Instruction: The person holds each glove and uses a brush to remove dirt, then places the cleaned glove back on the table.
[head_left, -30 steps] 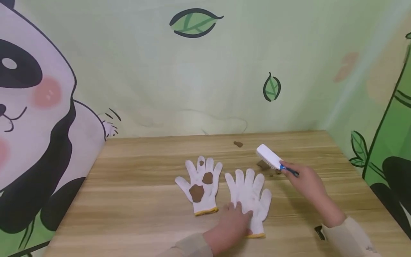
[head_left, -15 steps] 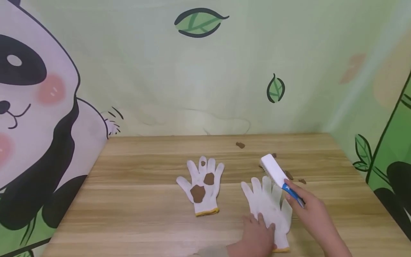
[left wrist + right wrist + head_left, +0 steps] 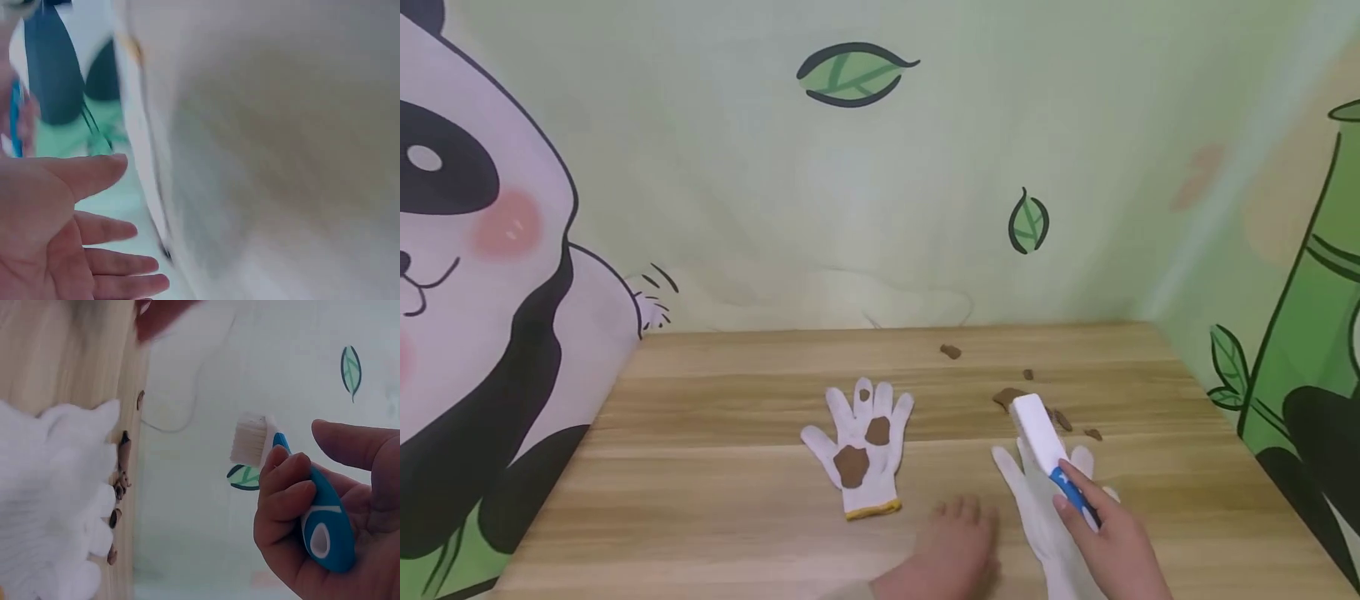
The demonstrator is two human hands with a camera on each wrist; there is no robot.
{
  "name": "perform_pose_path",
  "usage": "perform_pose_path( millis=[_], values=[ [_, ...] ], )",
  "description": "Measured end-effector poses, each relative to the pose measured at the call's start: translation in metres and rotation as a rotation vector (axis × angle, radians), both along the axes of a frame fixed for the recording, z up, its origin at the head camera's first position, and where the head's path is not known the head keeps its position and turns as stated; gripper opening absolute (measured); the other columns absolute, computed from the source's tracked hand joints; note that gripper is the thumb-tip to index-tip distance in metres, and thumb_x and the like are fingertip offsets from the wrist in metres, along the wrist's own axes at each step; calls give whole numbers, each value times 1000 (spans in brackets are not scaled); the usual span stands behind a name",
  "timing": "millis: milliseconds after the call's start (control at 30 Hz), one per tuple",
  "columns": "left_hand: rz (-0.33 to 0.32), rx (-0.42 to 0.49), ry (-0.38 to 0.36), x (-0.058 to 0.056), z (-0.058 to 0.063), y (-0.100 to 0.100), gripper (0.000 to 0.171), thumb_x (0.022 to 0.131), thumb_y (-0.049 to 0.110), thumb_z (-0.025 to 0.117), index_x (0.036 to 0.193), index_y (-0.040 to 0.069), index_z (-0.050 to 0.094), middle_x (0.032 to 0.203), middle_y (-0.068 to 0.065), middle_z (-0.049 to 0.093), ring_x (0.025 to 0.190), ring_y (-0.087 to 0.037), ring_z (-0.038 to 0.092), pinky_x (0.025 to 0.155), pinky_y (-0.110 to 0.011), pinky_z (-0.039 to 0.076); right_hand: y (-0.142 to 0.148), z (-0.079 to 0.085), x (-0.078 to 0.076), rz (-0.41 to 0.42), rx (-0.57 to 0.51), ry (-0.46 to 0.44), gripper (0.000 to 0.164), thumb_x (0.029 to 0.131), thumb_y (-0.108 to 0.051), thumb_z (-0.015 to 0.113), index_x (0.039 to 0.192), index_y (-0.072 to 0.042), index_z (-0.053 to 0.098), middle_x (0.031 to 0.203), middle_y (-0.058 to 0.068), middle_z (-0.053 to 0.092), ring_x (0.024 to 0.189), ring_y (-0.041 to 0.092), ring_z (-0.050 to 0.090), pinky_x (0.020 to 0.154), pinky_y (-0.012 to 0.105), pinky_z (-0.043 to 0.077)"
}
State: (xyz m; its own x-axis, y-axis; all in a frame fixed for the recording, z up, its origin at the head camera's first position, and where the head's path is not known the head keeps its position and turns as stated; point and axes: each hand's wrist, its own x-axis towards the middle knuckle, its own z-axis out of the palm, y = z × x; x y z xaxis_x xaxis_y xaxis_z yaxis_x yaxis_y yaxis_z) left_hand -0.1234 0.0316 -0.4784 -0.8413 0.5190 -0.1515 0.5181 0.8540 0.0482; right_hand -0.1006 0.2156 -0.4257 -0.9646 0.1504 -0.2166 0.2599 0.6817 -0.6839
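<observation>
My right hand (image 3: pixel 1112 542) grips a white brush (image 3: pixel 1037 429) by its blue handle. In the right wrist view the fingers curl round the handle of the brush (image 3: pixel 328 519), and its pale bristles point away from the palm. Beneath the brush and hand lies a white knit glove (image 3: pixel 1037 529), partly hidden by them. My left hand (image 3: pixel 951 546) is just left of that glove and holds nothing. Its fingers extend loosely in the left wrist view, where the hand (image 3: pixel 69 231) shows palm and thumb. A second white glove (image 3: pixel 872 483) with brown patches and a yellow cuff lies further left, untouched.
Several brown flakes lie behind the right glove, among them a large brown piece (image 3: pixel 1009 398) and a smaller one (image 3: pixel 1093 434). Another brown bit (image 3: pixel 951 352) sits near the back of the wooden table (image 3: pixel 715 400). A printed cloth wall (image 3: pixel 737 183) stands behind.
The right glove has shifted right and toward me. My left hand has come off it onto the left side. The brush has moved from the brown flakes to above the glove's fingers.
</observation>
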Motion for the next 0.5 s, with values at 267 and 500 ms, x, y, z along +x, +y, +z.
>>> perform_pose_path(
  millis=[267, 500],
  values=[
    [169, -54, 173, -27, -12, -68, 34, 94, 8, 64, 128, 8, 70, 136, -7, 69, 124, -22, 67, 95, -33, 59, -16, -7, -3, 58, 1, 144, 51, 105, -26, 58, 152, -7, 49, 145, 32, 55, 134, 51, 54, 106, 63, 48],
    [221, -27, 246, -31, -18, -65, 25, 90, 4, 68, 114, 1, 74, 119, -8, 69, 111, -18, 68, 75, -30, 63, -23, -15, -24, 146, 74, 220, 48, 100, -17, 64, 145, -3, 56, 142, 30, 59, 130, 50, 58, 104, 62, 50]
  ],
)
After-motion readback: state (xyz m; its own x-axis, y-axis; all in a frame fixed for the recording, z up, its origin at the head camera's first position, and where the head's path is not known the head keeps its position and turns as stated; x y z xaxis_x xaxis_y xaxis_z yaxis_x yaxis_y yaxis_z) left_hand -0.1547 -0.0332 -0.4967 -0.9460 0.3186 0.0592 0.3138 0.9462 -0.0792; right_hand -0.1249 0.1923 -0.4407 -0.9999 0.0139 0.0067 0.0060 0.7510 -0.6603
